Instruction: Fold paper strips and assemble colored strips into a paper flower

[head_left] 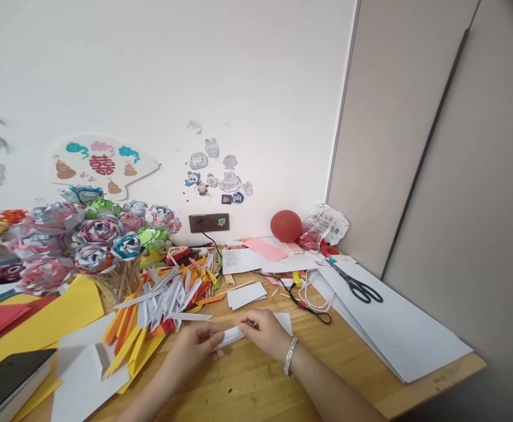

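Between my two hands is a narrow folded strip of white paper (pixel 232 335), held just above the wooden table. My left hand (pixel 199 343) pinches its left end between thumb and fingers. At the other end, my right hand (pixel 265 333) grips the strip with thumb and fingertips; a bracelet circles that wrist. Partly hidden behind my right hand lies a white sheet (pixel 284 321). Just beyond my hands, small white paper rectangles (pixel 246 295) lie stacked. To the left of them is a heap of folded white strips (pixel 168 299) on top of yellow and orange ones (pixel 125 328).
Paper flowers (pixel 98 231) stand in a bunch at the left, near coloured sheets and a phone (pixel 10 381). Black-handled scissors (pixel 357 286) rest on white sheets (pixel 397 328) at the right. A bead string (pixel 315 302), a cable (pixel 303 305) and a red balloon (pixel 286 225) are farther back.
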`<state>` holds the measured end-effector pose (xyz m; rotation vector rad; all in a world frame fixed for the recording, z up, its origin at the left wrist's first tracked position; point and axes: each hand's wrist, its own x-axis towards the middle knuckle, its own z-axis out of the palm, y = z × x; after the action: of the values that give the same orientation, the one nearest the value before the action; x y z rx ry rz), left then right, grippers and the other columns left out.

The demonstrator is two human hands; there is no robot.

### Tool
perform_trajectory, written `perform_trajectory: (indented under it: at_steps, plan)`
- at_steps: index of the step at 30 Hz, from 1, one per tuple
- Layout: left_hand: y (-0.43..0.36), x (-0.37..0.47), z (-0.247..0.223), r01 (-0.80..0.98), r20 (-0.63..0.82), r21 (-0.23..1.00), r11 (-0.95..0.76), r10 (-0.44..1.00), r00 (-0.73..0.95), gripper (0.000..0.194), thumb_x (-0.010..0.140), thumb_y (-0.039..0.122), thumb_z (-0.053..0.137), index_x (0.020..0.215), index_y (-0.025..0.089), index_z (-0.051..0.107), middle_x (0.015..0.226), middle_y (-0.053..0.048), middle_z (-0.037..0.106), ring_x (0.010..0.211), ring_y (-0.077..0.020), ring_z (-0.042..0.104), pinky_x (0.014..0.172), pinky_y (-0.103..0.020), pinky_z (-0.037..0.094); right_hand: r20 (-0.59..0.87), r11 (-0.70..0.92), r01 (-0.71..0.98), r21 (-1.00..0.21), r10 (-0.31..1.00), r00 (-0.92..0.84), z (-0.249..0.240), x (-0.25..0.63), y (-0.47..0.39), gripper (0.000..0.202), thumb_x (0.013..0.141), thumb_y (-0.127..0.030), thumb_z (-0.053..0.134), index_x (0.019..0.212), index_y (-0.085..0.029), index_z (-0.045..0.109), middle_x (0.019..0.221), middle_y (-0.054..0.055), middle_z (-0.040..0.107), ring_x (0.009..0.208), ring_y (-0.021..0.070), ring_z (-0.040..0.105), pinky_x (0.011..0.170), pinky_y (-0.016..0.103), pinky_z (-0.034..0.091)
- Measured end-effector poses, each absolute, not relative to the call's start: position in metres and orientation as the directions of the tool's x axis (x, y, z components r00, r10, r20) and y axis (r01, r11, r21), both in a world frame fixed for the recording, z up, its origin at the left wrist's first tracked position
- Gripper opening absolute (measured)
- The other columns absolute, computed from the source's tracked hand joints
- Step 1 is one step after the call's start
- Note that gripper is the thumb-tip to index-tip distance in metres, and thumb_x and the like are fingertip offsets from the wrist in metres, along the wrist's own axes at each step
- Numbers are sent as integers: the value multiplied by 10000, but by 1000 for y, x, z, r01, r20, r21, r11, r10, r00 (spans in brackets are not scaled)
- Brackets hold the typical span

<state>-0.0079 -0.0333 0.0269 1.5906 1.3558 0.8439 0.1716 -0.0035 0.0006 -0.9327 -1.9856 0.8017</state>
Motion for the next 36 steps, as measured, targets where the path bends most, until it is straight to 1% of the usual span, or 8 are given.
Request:
perform_trajectory:
  at_steps: [5, 13, 16, 21, 25, 27, 30, 36]
  plan:
    - [-35, -3, 25, 511, 26, 851, -123, 981, 192, 289, 704, 384, 487, 660, 139, 634, 526, -1, 619, 493, -134, 506, 497, -221, 336, 298, 457, 286, -842, 837, -458, -2, 170, -2, 138, 745, -225, 565, 775, -148, 675, 673, 8, 634, 605, 118, 536, 570, 197, 400]
    - [-42, 0, 31, 642, 109, 733, -224, 971, 215, 288, 732, 316, 463, 544, 169, 624, 511, 10, 595, 497, -130, 476, 510, -219, 309, 280, 444, 296, -846, 841, -463, 0, 172, -3, 127, 745, -179, 543, 707, -143, 660, 582, -18, 570, 522, 95, 516, 527, 185, 402]
    - [-40, -3, 30, 605, 95, 771, -201, 975, 202, 300, 725, 371, 494, 548, 170, 628, 507, 3, 612, 497, -138, 490, 508, -220, 319, 265, 437, 256, -862, 820, -507, -2, 174, -1, 142, 760, -187, 527, 761, -158, 666, 640, -6, 595, 540, 101, 530, 548, 199, 425]
    - [-38, -5, 31, 436, -19, 898, -65, 983, 185, 346, 675, 476, 535, 612, 148, 626, 489, -16, 630, 475, -159, 539, 494, -232, 362, 250, 405, 213, -889, 820, -516, -2, 175, 1, 188, 790, -264, 506, 816, -156, 657, 652, 6, 590, 539, 108, 537, 553, 220, 439]
    - [-38, -5, 35, 351, 6, 934, -62, 987, 159, 379, 640, 514, 562, 663, 139, 620, 512, -14, 633, 519, -176, 575, 532, -249, 403, 262, 382, 137, -914, 814, -518, -2, 174, -2, 258, 816, -325, 467, 933, -150, 616, 669, 2, 578, 530, 90, 516, 536, 205, 421]
    - [-38, -5, 36, 325, 16, 944, -63, 989, 147, 392, 626, 525, 576, 670, 138, 618, 531, -12, 632, 535, -181, 584, 541, -256, 416, 243, 358, 129, -925, 817, -524, -1, 173, -3, 263, 781, -326, 520, 969, -158, 596, 685, -4, 585, 534, 86, 513, 528, 197, 414]
    - [-36, -5, 33, 296, 8, 953, -59, 985, 170, 406, 613, 535, 591, 683, 135, 619, 570, -16, 634, 544, -183, 590, 552, -269, 434, 208, 320, 168, -932, 855, -474, -3, 169, -4, 212, 704, -245, 592, 897, -159, 609, 654, -18, 590, 530, 84, 515, 527, 193, 413]
    - [-33, -6, 24, 312, 53, 941, -130, 968, 243, 348, 679, 473, 571, 769, 145, 642, 589, -5, 631, 562, -161, 573, 562, -245, 428, 131, 227, 204, -952, 908, -399, -9, 166, 0, 141, 667, -155, 558, 801, -149, 605, 559, -38, 553, 478, 79, 505, 479, 178, 392]
